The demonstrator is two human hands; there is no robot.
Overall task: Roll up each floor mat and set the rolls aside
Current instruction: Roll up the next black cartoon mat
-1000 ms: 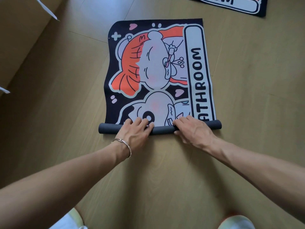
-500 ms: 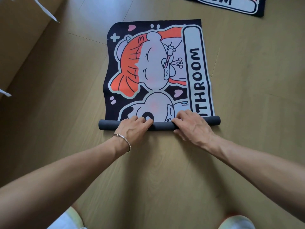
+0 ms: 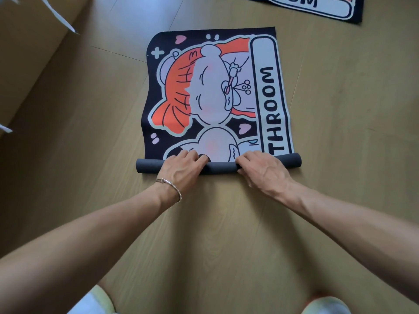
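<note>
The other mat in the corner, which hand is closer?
Right. The far mat lies ahead and right of both; the right hand is on the roll, the left hand on it farther left.

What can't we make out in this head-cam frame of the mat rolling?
All in the head view:
- Second mat: cut off by the top edge; only the letters OOM show.
- Near mat lettering: its start is wound into the roll; only THROOM shows.
- Roll's layers: its ends are too small to count the turns.
- Roll's middle: partly covered by the left hand and right hand.
</note>
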